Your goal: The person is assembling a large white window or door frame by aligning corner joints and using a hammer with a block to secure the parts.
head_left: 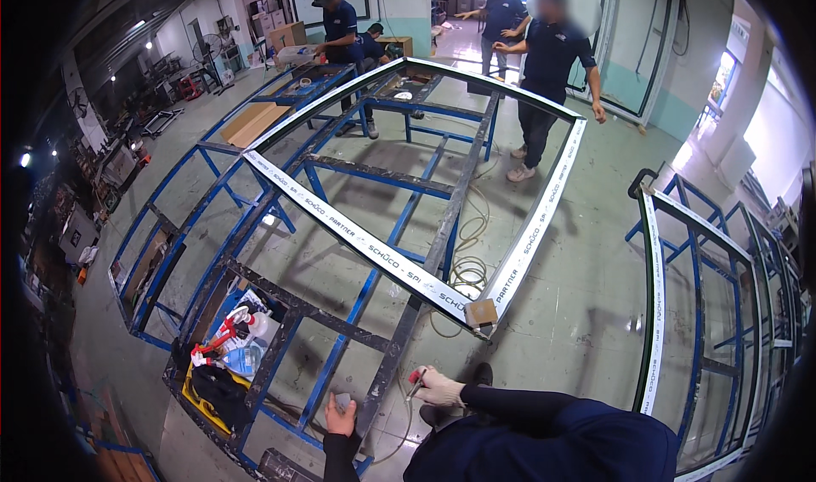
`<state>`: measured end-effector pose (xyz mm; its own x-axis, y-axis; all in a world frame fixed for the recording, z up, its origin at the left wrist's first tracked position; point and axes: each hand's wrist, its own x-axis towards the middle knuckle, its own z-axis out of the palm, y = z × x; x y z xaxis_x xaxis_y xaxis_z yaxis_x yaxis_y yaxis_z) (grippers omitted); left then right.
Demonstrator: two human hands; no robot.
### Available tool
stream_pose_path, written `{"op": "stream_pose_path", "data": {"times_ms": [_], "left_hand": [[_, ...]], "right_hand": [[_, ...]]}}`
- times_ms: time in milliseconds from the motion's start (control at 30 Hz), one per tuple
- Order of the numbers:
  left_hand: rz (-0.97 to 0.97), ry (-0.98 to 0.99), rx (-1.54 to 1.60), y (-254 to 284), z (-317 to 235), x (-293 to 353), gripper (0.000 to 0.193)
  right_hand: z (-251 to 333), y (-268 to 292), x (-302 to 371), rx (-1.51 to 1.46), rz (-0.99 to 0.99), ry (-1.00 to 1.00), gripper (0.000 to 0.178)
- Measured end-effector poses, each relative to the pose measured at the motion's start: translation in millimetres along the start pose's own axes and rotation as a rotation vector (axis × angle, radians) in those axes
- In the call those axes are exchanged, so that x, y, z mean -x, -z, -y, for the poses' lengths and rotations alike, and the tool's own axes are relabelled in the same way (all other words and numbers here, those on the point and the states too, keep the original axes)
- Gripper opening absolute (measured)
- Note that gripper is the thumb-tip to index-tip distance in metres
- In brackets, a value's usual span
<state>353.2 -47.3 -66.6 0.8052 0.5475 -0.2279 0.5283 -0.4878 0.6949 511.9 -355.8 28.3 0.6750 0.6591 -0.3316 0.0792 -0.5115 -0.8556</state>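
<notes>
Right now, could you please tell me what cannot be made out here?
In the head view:
Small grey piece: too small to identify, partly covered by the left hand.
Red-and-metal tool: partly hidden by the right hand.
White rectangular frame: near corner covered by brown cardboard piece.

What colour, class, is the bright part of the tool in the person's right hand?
The bright part is red; it shows best in the head view.

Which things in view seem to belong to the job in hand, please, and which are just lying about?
Likely the job:
- red-ended tool in the right hand
- small grey piece in the left hand
- white frame on the blue bench

Apparently lying about:
- blue bottle
- brown cardboard
</notes>
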Motion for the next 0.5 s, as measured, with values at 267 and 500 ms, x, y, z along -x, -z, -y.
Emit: {"op": "stream_pose_path", "data": {"times_ms": [267, 500], "left_hand": [[0.24, -0.001, 0.175, -17.2, -4.0, -17.6, 0.072], [0.169, -0.173, -0.059, -10.8, -26.6, 11.8, 0.074]], "right_hand": [[-2.9, 62.0, 82.2, 0.001, -0.335, 0.037, 0.044], [14.6, 70.4, 118.1, -0.366, -0.51, -0.273, 0.027]]}}
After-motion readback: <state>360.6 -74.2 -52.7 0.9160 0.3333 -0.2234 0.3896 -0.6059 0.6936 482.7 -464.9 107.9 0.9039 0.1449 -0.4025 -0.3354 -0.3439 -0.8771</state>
